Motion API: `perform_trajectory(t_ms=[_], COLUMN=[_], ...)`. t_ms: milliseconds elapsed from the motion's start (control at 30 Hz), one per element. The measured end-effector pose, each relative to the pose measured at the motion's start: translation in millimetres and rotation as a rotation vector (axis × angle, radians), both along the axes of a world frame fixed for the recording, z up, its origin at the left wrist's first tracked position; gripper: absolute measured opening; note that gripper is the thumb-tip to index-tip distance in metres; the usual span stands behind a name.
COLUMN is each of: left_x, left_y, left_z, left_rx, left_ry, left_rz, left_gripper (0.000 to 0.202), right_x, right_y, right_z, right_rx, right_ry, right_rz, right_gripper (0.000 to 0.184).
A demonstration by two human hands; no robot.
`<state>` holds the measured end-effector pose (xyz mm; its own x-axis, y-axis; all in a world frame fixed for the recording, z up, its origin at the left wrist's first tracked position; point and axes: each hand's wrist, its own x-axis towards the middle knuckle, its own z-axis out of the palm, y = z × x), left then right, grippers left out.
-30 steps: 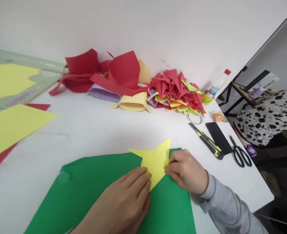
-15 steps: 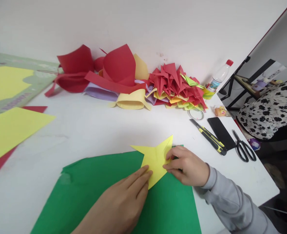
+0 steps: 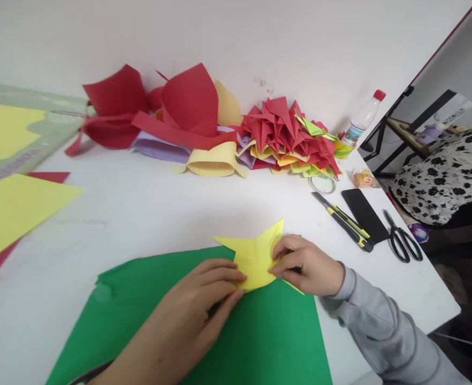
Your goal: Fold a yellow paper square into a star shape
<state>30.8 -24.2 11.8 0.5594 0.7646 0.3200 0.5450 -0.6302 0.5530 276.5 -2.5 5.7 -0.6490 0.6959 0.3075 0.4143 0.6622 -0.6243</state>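
Observation:
A yellow paper star point(image 3: 255, 259) is over a green paper sheet point(image 3: 260, 342), two of its points directed away from me. My left hand point(image 3: 199, 305) pinches its lower left edge between thumb and fingers, and the paper bows there. On the opposite side, my right hand point(image 3: 302, 264) is closed on the star's right edge with fingertips and thumb. A thin yellow point shows below the right hand. The rest of that side is hidden by the fingers.
A box cutter point(image 3: 346, 224), a black flat object point(image 3: 364, 215) and scissors point(image 3: 403, 238) lie at the right. Red folded paper stars point(image 3: 286, 128), rolled paper pieces point(image 3: 191, 101) and a bottle point(image 3: 362, 120) line the wall. Yellow sheets point(image 3: 15, 214) lie left. A person in patterned clothing point(image 3: 448, 171) is at far right.
My left hand has gone from lying flat on the star to pinching its lower edge. The star's near part has curled up. The view has shifted slightly.

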Motion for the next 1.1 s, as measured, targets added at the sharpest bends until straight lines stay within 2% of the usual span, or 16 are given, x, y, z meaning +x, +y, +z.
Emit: perform_trajectory(t_ms=[267, 467, 633, 867, 1100], left_x=[1, 3, 3, -2, 5], left_y=[-2, -1, 4, 17, 19], left_z=[-0.4, -2.2, -8.2, -10.9, -9.7], left_rx=[0.064, 0.05, -0.04, -0.297, -0.299], left_ry=[-0.046, -0.02, -0.07, -0.133, -0.119], left_rz=[0.007, 0.103, 0.17, 0.26, 0.314], left_gripper=[0.035, 0.039, 0.034, 0.024, 0.024], right_x=[2, 0, -2, -2, -2], right_y=[4, 4, 3, 3, 3], right_z=[-5.6, -4.4, -3.3, -2.2, 0.1], right_rx=[-0.132, -0.154, -0.143, -0.097, -0.111], right_ry=[0.079, 0.081, 0.07, 0.036, -0.017], right_rz=[-0.023, -0.032, -0.05, -0.029, -0.03], right_gripper=[0.007, 0.004, 0.005, 0.006, 0.01])
